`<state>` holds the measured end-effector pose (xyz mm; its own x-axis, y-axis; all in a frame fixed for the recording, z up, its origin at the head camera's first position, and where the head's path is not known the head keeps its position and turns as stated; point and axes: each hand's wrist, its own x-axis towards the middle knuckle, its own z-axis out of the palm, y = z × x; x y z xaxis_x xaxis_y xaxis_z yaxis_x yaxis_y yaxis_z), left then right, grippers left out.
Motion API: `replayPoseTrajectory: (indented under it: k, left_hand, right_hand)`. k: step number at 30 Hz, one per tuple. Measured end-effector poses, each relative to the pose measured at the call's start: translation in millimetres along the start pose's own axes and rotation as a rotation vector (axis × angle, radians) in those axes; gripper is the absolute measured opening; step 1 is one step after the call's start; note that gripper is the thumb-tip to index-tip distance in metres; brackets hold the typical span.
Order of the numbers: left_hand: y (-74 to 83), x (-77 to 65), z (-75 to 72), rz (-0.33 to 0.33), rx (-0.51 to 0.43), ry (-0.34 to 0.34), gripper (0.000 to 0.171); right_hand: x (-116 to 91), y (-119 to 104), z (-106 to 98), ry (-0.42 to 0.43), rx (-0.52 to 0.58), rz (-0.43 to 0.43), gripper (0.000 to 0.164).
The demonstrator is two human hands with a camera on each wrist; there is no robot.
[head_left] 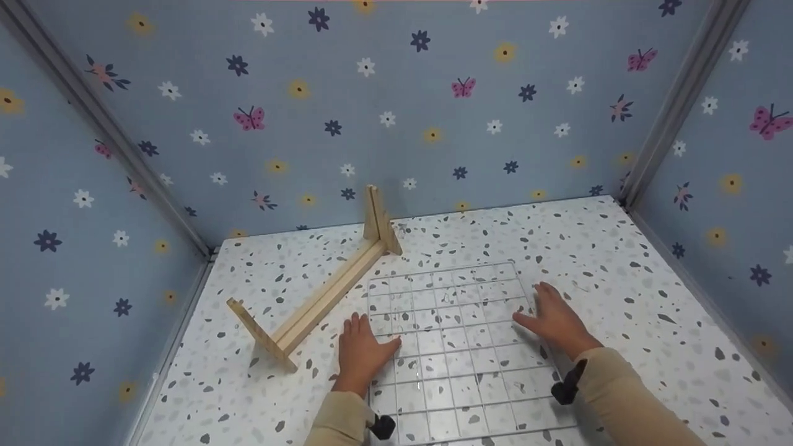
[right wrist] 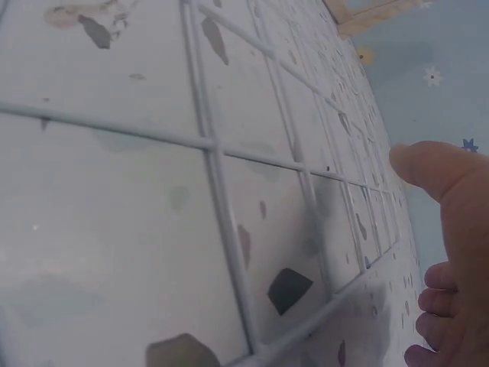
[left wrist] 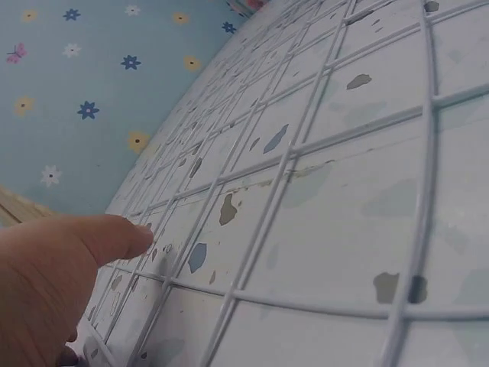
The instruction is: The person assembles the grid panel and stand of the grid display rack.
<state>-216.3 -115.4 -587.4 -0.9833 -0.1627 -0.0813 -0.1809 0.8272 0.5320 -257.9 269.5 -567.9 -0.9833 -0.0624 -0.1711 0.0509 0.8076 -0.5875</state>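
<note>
A white wire grid panel (head_left: 471, 349) lies flat on the speckled surface, close in front of the person. Along its left edge is the left hand (head_left: 364, 356), fingers extended forward and thumb pointing over the wires. The right hand (head_left: 553, 319) is at the panel's right edge, its thumb spread toward the grid. Neither hand grips the panel; whether the fingers touch its edge wires is unclear. In the left wrist view the thumb (left wrist: 114, 237) is above the wire squares. The right wrist view shows the other thumb (right wrist: 439, 168) raised and several fingertips beside the panel's edge.
A wooden stand (head_left: 328, 300), a long bar with an upright piece at each end, sits left of the panel, its far end near the back wall. Blue flowered walls (head_left: 409, 111) enclose the white speckled surface (head_left: 644, 322) at the back and both sides.
</note>
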Motion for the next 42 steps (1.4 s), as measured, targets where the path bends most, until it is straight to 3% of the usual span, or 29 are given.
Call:
replayPoseTrajectory:
  k: [5, 11, 17, 25, 29, 34, 42]
  left_hand:
    - [3.7, -2.5, 0.9, 0.005, 0.066, 0.037, 0.088]
    - [10.7, -6.8, 1.2, -0.059, 0.132, 0.073, 0.075]
    - [16.5, -8.1, 0.1, -0.103, 0.052, 0.044, 0.066]
    - [21.6, -8.2, -0.8, -0.123, -0.047, 0.075, 0.043]
    - [24.2, -6.4, -1.9, -0.136, -0.042, 0.088, 0.041]
    - [23.7, -1.9, -2.9, -0.145, -0.036, 0.108, 0.049]
    - [20.4, 0.2, -2.3, -0.175, -0.053, 0.1, 0.056]
  right_hand:
    - [-3.4, -0.7, 7.0, 0.036, -0.044, 0.001, 0.098]
    - [-5.1, -4.7, 14.4, 0.071, -0.124, 0.013, 0.091]
    - [-5.5, -10.7, 20.7, 0.043, -0.107, 0.047, 0.087]
    - [-9.3, -20.6, 21.5, 0.064, -0.035, 0.123, 0.067]
    - [-8.8, -25.6, 20.2, 0.073, 0.016, 0.173, 0.064]
    - [-7.5, -29.9, 18.6, 0.061, 0.069, 0.22, 0.064]
    - [-7.9, -32.5, 22.8, 0.064, 0.049, 0.253, 0.066]
